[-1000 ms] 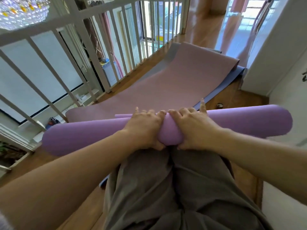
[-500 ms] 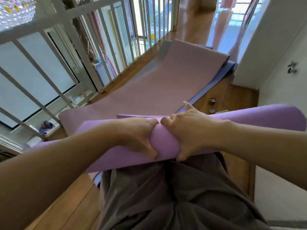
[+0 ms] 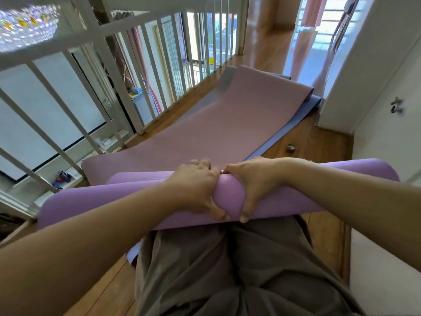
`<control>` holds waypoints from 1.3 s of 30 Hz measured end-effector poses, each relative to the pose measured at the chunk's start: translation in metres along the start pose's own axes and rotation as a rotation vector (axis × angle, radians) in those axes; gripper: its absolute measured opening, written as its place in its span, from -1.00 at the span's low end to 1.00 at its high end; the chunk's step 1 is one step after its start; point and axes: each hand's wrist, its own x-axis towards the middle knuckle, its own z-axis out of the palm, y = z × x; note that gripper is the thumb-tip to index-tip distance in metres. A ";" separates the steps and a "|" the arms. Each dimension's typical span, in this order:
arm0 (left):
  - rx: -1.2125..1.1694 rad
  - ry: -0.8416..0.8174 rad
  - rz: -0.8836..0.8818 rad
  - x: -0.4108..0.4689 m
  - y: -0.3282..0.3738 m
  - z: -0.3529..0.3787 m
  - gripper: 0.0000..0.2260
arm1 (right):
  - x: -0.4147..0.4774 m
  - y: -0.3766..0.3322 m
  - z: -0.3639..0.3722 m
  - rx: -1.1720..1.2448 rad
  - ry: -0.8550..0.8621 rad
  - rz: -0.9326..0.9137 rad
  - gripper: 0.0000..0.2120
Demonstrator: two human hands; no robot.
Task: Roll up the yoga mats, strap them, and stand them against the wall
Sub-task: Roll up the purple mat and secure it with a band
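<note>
A rolled purple yoga mat (image 3: 102,201) lies crosswise above my knees, its loose flap edge showing along the far side. My left hand (image 3: 196,185) grips the roll at its middle, fingers over the top and thumb underneath. My right hand (image 3: 252,183) grips it right beside the left hand in the same way. Beyond the roll a pink mat (image 3: 216,133) lies flat on the wooden floor. It covers a blue mat (image 3: 287,133) whose edge shows along the right side and near my knee.
A white railing (image 3: 109,71) runs along the left over an open drop. A white wall (image 3: 387,110) and a door with a handle (image 3: 396,106) stand on the right. A small round object (image 3: 291,148) sits on the floor by the blue mat.
The roll has lifted from the floor towards my lap and tilted slightly. Both hands shifted from pressing on top to gripping round it.
</note>
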 end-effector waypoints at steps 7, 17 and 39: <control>-0.223 -0.226 -0.020 0.018 -0.020 -0.012 -0.21 | -0.015 -0.016 0.044 -0.321 0.441 0.088 -0.10; 0.028 0.132 0.003 0.015 -0.011 0.008 -0.06 | 0.007 -0.002 0.027 -0.296 0.399 0.098 -0.02; 0.291 0.109 -0.088 -0.034 0.025 -0.001 -0.13 | -0.028 -0.025 0.020 -0.385 0.369 -0.026 -0.26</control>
